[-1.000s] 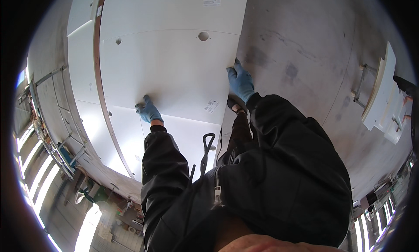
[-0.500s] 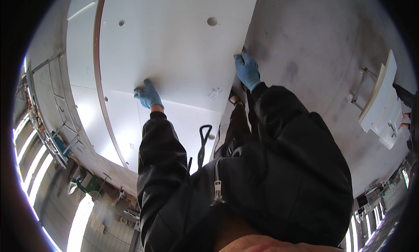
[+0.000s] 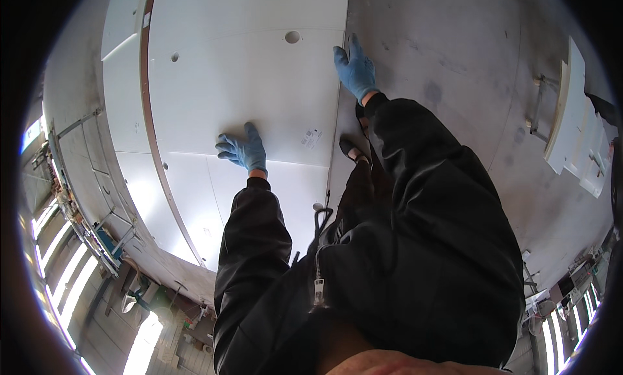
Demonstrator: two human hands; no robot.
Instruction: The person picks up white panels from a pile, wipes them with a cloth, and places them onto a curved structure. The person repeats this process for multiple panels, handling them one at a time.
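Note:
A large white panel (image 3: 253,83) with round holes and small labels spreads out in front of me. My left hand (image 3: 244,149), in a blue glove, is over its surface with fingers apart; whether it presses on the panel I cannot tell. At the panel's right edge is my right hand (image 3: 356,70), also in a blue glove. Its fingers are stretched out and spread, and nothing shows in them. A label (image 3: 311,138) sits on the panel between the two hands.
A brown strip (image 3: 146,83) runs along the panel's left side, with another white panel (image 3: 123,96) beyond it. Grey floor (image 3: 448,96) lies to the right, where more white boards (image 3: 577,128) rest on a stand. A metal rack (image 3: 97,161) stands at far left.
My right hand has moved up and slightly left, its fingers now spread where they were bent at the panel's edge. My left hand has shifted right, and the view has turned a little.

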